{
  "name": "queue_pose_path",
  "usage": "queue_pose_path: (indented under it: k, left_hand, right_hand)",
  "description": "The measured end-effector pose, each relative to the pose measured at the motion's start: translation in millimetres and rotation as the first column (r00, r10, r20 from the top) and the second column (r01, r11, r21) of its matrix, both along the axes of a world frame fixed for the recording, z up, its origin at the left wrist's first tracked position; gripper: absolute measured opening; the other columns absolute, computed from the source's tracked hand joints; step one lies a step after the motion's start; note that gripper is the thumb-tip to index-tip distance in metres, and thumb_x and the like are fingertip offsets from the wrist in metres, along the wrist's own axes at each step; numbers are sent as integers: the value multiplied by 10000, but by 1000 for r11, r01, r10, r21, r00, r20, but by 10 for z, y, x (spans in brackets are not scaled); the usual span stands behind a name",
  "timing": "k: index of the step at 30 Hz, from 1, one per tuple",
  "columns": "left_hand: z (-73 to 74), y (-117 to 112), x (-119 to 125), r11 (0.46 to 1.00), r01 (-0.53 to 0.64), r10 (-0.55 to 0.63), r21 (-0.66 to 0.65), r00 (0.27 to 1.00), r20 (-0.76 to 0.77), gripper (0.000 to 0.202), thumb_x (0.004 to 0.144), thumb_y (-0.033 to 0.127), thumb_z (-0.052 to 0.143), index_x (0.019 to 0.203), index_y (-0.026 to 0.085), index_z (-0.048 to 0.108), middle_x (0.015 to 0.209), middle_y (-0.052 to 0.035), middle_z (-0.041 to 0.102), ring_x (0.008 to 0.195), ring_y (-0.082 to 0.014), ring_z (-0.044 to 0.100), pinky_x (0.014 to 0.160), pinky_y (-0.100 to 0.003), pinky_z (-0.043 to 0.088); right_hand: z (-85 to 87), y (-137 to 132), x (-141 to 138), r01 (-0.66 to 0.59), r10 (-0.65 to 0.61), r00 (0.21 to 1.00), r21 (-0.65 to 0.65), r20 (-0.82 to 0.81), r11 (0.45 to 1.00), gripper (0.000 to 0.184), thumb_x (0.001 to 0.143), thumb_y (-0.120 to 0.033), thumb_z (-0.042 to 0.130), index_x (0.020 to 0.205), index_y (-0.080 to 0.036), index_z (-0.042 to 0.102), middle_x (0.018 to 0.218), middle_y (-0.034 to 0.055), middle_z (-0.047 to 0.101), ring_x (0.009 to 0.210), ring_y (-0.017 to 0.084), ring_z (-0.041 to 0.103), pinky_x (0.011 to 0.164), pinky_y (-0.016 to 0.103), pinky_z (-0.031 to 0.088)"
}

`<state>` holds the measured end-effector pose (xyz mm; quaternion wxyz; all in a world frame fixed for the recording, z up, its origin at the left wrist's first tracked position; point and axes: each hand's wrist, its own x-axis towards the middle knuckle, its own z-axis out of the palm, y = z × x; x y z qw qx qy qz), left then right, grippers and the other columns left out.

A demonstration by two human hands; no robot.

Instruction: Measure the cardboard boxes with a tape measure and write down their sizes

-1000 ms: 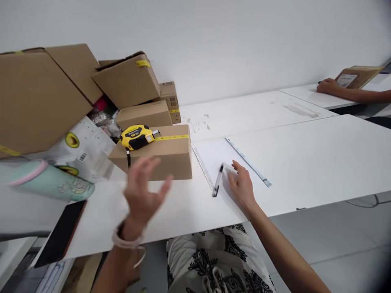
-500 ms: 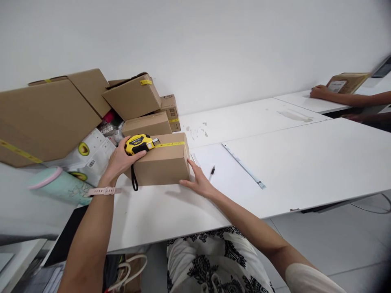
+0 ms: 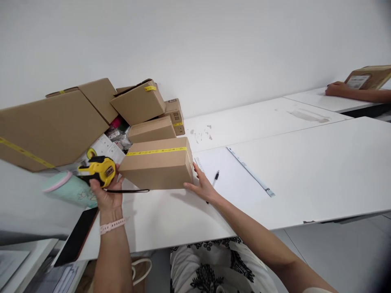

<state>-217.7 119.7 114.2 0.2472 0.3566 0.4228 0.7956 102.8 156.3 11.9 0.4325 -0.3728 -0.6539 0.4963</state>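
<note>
A closed cardboard box (image 3: 157,173) with yellow tape along its top lies on the white table. My left hand (image 3: 110,191), wearing a pink wristband, is closed around a yellow and black tape measure (image 3: 98,170) just left of the box. Its black wrist strap (image 3: 131,191) trails to the right in front of the box. My right hand (image 3: 203,185) rests against the box's right end, thumb and fingers spread apart near the lower front corner. Right of that hand, a black pen (image 3: 216,176) lies on a white sheet of paper (image 3: 233,179).
Several cardboard boxes (image 3: 139,101) are piled at the back left against the wall. A mint-green bottle (image 3: 75,191) lies beside a black flat object (image 3: 77,236) at the left edge. A pale strip (image 3: 250,171) lies along the paper. Another person's hand (image 3: 337,88) touches a parcel (image 3: 369,77) at far right.
My left hand has carried the tape measure off the box top to the left and turned it over; the strap now stretches right. My right hand stays at the box's right end.
</note>
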Motion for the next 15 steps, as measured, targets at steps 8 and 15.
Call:
queue_pose_path:
  k: [8,15]
  left_hand:
    - [301,-365,310,994,58,-65,98,995,75,734,623,848,673,1082,277,722,929,7,744,969,-220,701,958,-361,585]
    - [754,-597,664,981,35,-26,192,999,-48,719,613,805,754,1145,321,753,971,68,780,1036,-240,719,974,-354,619]
  right_hand:
    - [222,-31,110,55,-47,996,112,-76,992,798,884,-568,688,1594,-337,407,1312,106,646,1156,301,579,951,485,537]
    - [396,-106,224,224,-215,941,5,-260,975,591,891,-575,657,1396,-273,598,1208,86,575,766,158,534,683,345,504]
